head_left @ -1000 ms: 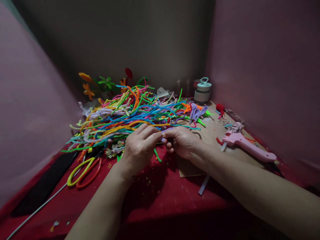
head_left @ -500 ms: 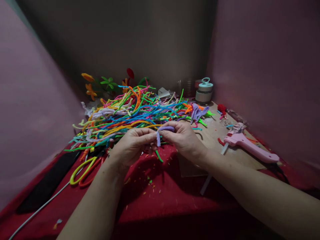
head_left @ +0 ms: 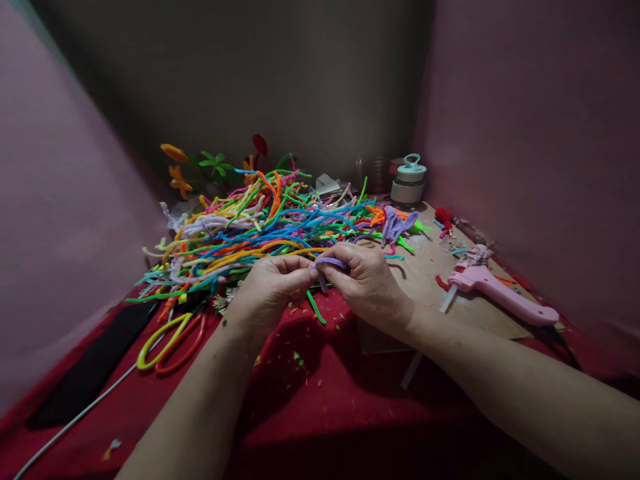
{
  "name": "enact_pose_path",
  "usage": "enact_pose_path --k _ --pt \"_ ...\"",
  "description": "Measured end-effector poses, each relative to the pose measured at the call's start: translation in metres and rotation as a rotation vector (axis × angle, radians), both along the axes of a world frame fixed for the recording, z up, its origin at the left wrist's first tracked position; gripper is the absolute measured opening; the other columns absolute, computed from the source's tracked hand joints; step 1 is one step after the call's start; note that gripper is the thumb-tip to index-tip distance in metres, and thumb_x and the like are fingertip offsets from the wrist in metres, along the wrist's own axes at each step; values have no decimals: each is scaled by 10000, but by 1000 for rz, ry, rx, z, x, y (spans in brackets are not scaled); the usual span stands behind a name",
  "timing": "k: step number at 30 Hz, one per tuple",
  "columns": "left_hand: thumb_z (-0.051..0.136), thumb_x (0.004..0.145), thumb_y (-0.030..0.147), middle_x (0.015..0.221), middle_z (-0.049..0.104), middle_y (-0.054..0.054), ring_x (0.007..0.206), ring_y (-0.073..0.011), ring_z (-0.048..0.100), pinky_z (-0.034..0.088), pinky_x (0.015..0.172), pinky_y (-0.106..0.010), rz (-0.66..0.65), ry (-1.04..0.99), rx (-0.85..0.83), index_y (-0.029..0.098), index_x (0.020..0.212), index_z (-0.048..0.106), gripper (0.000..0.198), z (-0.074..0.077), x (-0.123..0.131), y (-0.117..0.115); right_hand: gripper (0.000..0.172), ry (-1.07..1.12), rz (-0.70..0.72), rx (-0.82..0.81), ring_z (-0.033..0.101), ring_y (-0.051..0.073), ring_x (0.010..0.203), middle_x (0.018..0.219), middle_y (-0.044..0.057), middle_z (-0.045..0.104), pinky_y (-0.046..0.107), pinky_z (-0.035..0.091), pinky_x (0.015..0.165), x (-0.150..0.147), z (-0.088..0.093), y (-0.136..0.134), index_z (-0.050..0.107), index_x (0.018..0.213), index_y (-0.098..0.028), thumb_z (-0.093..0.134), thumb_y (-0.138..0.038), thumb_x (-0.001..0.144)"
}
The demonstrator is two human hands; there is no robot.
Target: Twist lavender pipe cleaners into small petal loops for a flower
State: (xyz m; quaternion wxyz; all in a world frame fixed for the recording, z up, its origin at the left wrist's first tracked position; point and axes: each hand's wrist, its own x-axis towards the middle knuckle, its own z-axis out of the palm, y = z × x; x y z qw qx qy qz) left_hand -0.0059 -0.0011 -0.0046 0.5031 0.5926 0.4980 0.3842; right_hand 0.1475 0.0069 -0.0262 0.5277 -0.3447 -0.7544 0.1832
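A short, bent purple pipe cleaner (head_left: 331,261) is held between my two hands, over the front edge of a heap of colourful pipe cleaners (head_left: 280,227). My left hand (head_left: 273,283) pinches its left end between thumb and fingers. Against its other side, the fingers of my right hand (head_left: 357,273) are closed, partly hiding it. One end of the piece hangs down between the hands. Below them, a green pipe cleaner tip (head_left: 316,308) lies on the red cloth (head_left: 310,407).
Scissors with yellow and red handles (head_left: 173,343) lie at left beside a black flat object (head_left: 95,363). A pink glue gun (head_left: 500,290) rests on a cardboard sheet (head_left: 417,280) at right. Behind stand a lidded jar (head_left: 409,183) and pipe cleaner flowers (head_left: 217,163).
My right fingers have shifted around the purple pipe cleaner, and its hanging end now slants back toward the right hand. The left hand stays closed on its end.
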Motion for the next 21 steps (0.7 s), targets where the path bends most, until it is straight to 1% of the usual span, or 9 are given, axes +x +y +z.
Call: enact_pose_path --k 2,7,9,11,13,15,16,18,21 --pt "568 723 254 515 463 46 437 -63 378 299 439 -203 67 246 221 143 657 562 130 -2 5 -3 118 -8 -38 -19 500 99 601 649 11 579 223 365 597 -1 -1 -1 606 703 -133 504 -140 762" --pt "489 788 197 613 538 -20 597 -133 476 339 563 -263 198 1021 1140 161 612 540 186 -11 13 -9 173 -5 -103 -138 380 85 529 537 -29 448 235 301 542 -3 0 -2 509 566 -150 488 -140 738" --pt "482 802 194 609 536 -29 605 -152 465 330 570 -284 191 1205 1334 170 627 544 187 -12 13 -11 178 61 -69 -252 356 83 525 528 -38 417 234 284 526 -2 1 0 480 546 -156 482 -140 723" --pt "488 803 184 631 546 -33 621 -163 461 335 591 -296 173 1276 1422 171 703 568 129 -13 13 -11 165 168 35 -408 352 82 521 530 -41 417 232 276 506 -1 2 2 477 546 -155 487 -161 711" --pt "489 802 171 656 549 -33 647 -164 470 351 617 -296 187 1222 1417 173 744 570 99 -13 12 -9 154 293 151 -549 349 78 507 525 -44 421 230 272 486 0 4 5 480 548 -152 522 -194 690" --pt "509 788 169 690 546 -25 674 -153 489 377 637 -280 237 1009 1280 179 755 556 58 -13 11 -6 165 390 235 -618 338 72 487 504 -51 411 228 268 473 1 6 7 479 537 -151 557 -210 669" --pt "533 773 176 713 546 -18 684 -144 501 391 640 -267 268 849 1156 181 776 549 17 -12 10 -4 167 425 263 -622 337 69 481 496 -54 407 227 267 471 2 7 8 481 534 -150 564 -209 666" --pt "585 732 200 762 554 -8 687 -126 526 418 628 -242 309 490 838 181 851 542 127 -9 7 0 145 471 319 -613 352 66 480 497 -55 420 224 270 474 3 8 9 507 553 -145 566 -200 673" --pt "615 708 254 708 567 12 586 -96 530 416 528 -203 273 56 351 169 886 558 206 -2 0 5 81 489 404 -608 374 62 488 520 -53 451 216 274 473 3 10 8 569 639 -137 581 -204 683"
